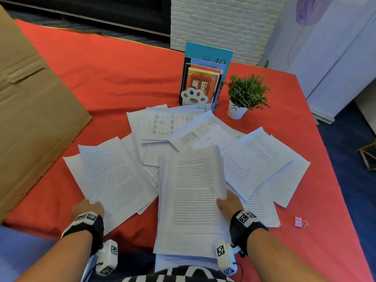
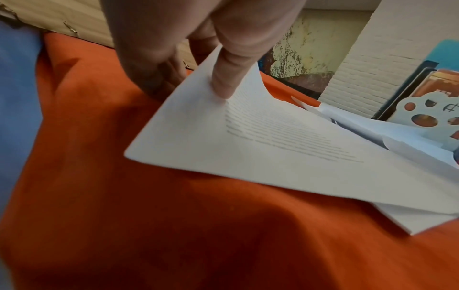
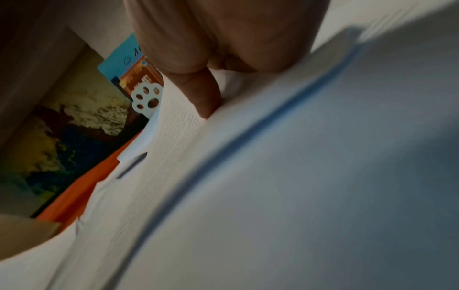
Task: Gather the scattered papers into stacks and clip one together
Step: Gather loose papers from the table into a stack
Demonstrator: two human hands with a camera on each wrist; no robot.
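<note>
The right hand (image 1: 230,202) holds a thick stack of papers (image 1: 193,202) by its right edge, thumb on top and fingers under it, lifted above the near middle of the red table (image 1: 101,78). The left hand (image 1: 87,207) pinches the near corner of a printed sheet (image 1: 116,178) at the left, with one of its fingers (image 2: 231,78) pressed on top. More scattered papers (image 1: 254,159) lie spread behind, and a pink binder clip (image 1: 300,222) lies on the table at the near right, apart from them.
</note>
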